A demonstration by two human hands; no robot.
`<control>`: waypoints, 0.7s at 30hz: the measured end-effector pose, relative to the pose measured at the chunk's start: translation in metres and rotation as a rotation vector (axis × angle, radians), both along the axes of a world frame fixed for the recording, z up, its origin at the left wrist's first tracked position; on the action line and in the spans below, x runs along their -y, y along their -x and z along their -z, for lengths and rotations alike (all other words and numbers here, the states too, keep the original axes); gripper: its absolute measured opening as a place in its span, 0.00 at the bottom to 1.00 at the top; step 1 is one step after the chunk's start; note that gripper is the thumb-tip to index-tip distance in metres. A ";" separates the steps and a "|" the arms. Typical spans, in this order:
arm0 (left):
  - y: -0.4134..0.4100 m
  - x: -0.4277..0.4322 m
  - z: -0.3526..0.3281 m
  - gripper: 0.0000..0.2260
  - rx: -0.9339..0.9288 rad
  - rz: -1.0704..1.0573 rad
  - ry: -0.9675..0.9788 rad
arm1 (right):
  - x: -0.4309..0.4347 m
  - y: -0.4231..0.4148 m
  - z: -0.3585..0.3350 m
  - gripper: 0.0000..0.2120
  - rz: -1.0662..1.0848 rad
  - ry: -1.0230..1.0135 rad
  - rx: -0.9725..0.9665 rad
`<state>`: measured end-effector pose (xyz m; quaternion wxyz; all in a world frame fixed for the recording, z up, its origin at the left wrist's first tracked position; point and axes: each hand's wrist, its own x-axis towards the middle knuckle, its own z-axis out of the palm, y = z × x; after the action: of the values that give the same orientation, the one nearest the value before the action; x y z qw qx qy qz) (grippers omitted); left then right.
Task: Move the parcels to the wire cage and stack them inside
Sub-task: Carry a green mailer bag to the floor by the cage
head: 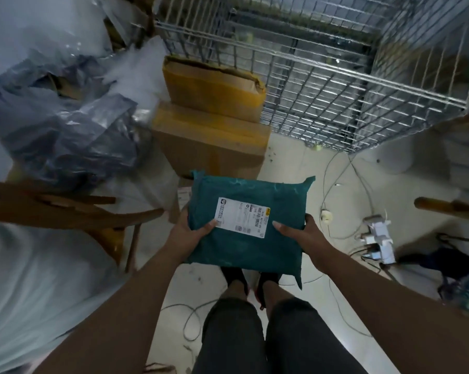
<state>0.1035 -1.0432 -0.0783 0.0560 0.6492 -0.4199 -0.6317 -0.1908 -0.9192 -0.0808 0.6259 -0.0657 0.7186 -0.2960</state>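
I hold a teal plastic mailer parcel (247,225) with a white shipping label flat in front of me, above my feet. My left hand (188,233) grips its left edge, thumb on top near the label. My right hand (299,233) grips its right edge, thumb on top. The wire cage (336,85) stands ahead and to the right, its mesh front wall nearest me, and no parcels show inside. Two cardboard boxes sealed with yellow tape sit stacked just left of the cage: a lower box (211,147) and an upper box (214,93).
A heap of grey and clear plastic bags (66,125) lies at the left. A wooden chair frame (66,209) stands at the near left. Cables and a white power strip (376,236) trail over the pale floor at the right. Another wooden piece (444,206) juts in from the right edge.
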 end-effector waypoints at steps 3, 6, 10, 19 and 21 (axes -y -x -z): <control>0.025 0.003 0.033 0.31 -0.051 0.043 -0.030 | -0.007 0.019 0.026 0.52 0.083 0.008 -0.018; 0.052 0.004 0.064 0.31 -0.096 0.096 -0.050 | -0.013 0.040 0.049 0.39 0.110 0.043 -0.024; 0.095 0.004 0.107 0.34 -0.103 0.202 -0.047 | -0.025 0.074 0.085 0.28 0.194 0.049 -0.078; 0.202 -0.012 0.222 0.29 -0.144 0.361 -0.032 | -0.045 0.180 0.196 0.30 0.226 0.043 -0.090; 0.220 -0.013 0.251 0.30 -0.102 0.396 0.002 | -0.047 0.200 0.223 0.29 0.222 0.052 -0.097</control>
<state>-0.1161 -1.0297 -0.3298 -0.0473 0.5210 -0.5368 -0.6620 -0.3906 -0.8722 -0.3041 0.5519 -0.0162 0.7428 -0.3787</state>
